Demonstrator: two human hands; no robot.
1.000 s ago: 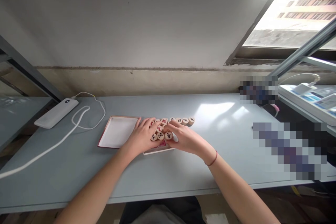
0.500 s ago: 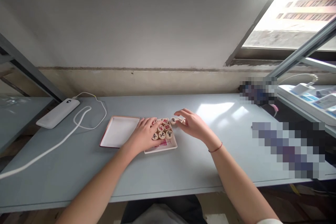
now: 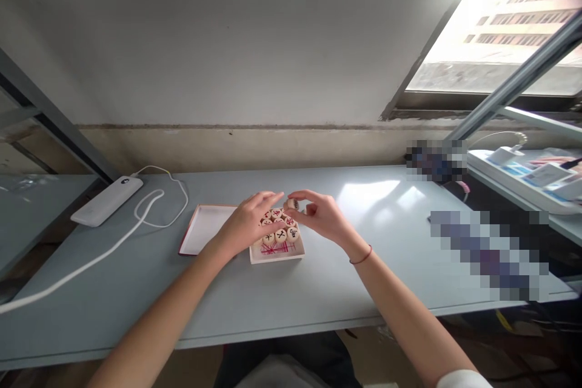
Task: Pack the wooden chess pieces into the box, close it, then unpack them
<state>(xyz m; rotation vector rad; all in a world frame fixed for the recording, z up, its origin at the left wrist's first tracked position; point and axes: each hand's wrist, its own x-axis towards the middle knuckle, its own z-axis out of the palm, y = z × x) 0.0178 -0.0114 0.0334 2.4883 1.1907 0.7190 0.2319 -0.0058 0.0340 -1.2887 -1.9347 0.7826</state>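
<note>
From the head view, the person's right hand (image 3: pixel 322 217) sits just right of centre, its thumb and fingertips (image 3: pixel 301 195) pinching one round wooden chess piece (image 3: pixel 293 204), which is held up at the upper right of the cluster. That piece is a flat disc with no long axis, and it is clearly nearer the right hand than the left. The left hand (image 3: pixel 245 224) is relaxed and open, its fingers reaching over the upper left of the other chess pieces (image 3: pixel 280 235); whether they touch, I cannot tell. Those pieces lie packed in a shallow box tray (image 3: pixel 277 260) below both hands. Left of it lies an empty-looking white box lid (image 3: pixel 204 229) on the grey table (image 3: pixel 364 297), with a power bank (image 3: pixel 107 201) and white cable (image 3: pixel 159 206) at the left. Another person's fingers (image 3: pixel 548 161) show at the far right.
</note>
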